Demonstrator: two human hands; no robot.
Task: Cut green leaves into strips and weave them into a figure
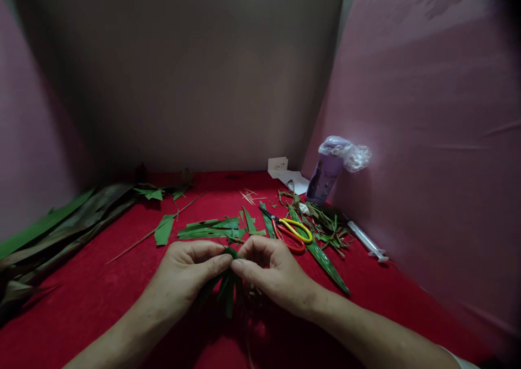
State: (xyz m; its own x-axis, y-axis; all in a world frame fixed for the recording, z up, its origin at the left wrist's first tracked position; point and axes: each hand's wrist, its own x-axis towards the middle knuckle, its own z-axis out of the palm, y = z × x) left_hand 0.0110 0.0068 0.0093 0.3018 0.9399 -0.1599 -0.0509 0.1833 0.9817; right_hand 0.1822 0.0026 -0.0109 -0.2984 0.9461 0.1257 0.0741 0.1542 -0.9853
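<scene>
My left hand [195,266] and my right hand [271,268] meet in the middle, close above the red cloth. Both pinch the top of a bundle of green leaf strips [227,293], thumbs nearly touching. The strips fan out and hang below my fingers; their upper part is mostly covered by the fingertips. Just beyond my hands lie cut green leaf pieces [209,229]. Scissors [287,230] with one red and one yellow handle rest beyond my right hand, near a long green leaf [328,266].
Long leaves [61,222] pile up at the left, near a thin stick [152,230]. Toothpicks [248,197] lie farther back. On the right are leaf scraps [325,222], a syringe [367,241], a purple cup [325,173] in plastic and white paper [295,182]. Walls stand on three sides.
</scene>
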